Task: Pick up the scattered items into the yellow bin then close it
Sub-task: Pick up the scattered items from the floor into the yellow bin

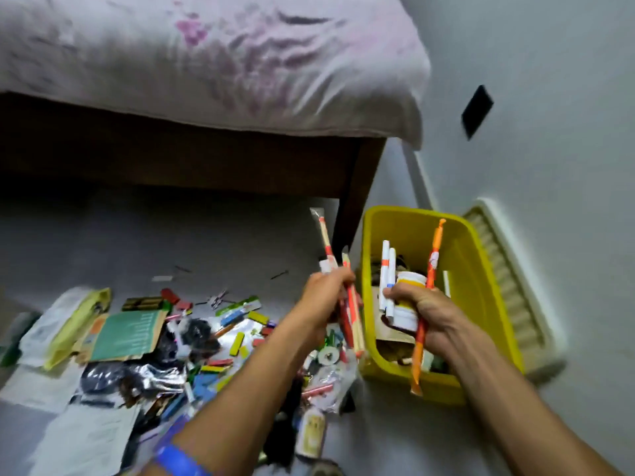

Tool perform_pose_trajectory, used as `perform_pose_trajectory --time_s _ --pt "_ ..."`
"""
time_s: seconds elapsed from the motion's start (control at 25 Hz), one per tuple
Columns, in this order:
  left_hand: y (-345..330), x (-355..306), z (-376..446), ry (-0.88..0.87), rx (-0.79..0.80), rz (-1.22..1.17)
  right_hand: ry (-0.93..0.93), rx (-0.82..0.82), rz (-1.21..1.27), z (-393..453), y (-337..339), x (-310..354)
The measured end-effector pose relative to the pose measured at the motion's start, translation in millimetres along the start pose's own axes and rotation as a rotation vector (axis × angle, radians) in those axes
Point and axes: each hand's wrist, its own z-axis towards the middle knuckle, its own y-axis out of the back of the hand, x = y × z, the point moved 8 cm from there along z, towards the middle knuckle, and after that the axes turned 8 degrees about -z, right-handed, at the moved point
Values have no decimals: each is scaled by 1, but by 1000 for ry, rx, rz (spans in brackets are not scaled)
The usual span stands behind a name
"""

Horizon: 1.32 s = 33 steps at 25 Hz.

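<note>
Yellow bin stands open on the floor by the bed leg, its contents partly hidden behind the right hand, which grips a white bottle, white markers and an orange wrapped stick over it. Left hand is closed around wrapped pencils beside the rim. Scattered items lie blurred on the floor to the left.

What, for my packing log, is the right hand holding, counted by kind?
White markers: 2
White bottle: 1
Orange wrapped stick: 1
Total in the right hand: 4
</note>
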Motion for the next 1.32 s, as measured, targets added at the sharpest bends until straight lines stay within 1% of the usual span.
perform_pose_trajectory --time_s 0.08,0.12,0.2,0.24,0.28,0.36,0.48,0.56,0.64,0.68,0.72,0.76,0.84,0.88,0.96,1.04,1.08,1.12,1.2,1.24,1.32 --pt "-64 1 15 83 22 0 6 -79 -59 5 41 19" --pt "-87 4 21 139 40 18 7 -82 -62 8 55 27" --pt "-110 12 32 201 109 52 11 -42 -8 14 68 38" --pt "-112 13 33 194 130 66 18 -42 21 18 74 42" --pt "-105 12 34 169 117 68 28 -57 26 21 77 46" --pt "-81 9 32 92 40 3 54 -119 -8 26 81 42" --pt "-11 14 18 -20 -162 -149 218 -125 -174 15 37 19" --pt "35 31 10 -51 -253 -177 356 -35 -225 -2 -12 -3" --pt "71 65 4 -11 -297 -118 383 83 -277 -17 -57 -41" --pt "88 86 3 30 -309 -68 363 113 -359 -20 -76 -68" --pt "107 108 4 63 -321 8 330 100 -478 -13 -88 -98" --pt "122 127 4 77 -336 124 286 35 -619 -4 -87 -126" --pt "148 155 10 38 -358 413 156 -165 -930 17 -67 -168" --pt "154 166 13 10 -348 568 65 -220 -969 28 -56 -186" --pt "146 182 16 -46 -269 918 -31 -245 -874 42 -42 -210" --pt "134 197 18 -95 -206 1182 -20 -265 -825 49 -44 -222" --pt "131 200 17 -131 -215 1229 4 -278 -789 49 -45 -223" --pt "132 200 17 -159 -236 1225 36 -293 -745 47 -48 -220" --pt "139 197 18 -182 -267 1078 118 -285 -654 41 -53 -208" --pt "144 192 19 -171 -285 947 147 -261 -611 38 -56 -201" --pt "160 180 14 -96 -352 575 217 -199 -542 22 -64 -182"
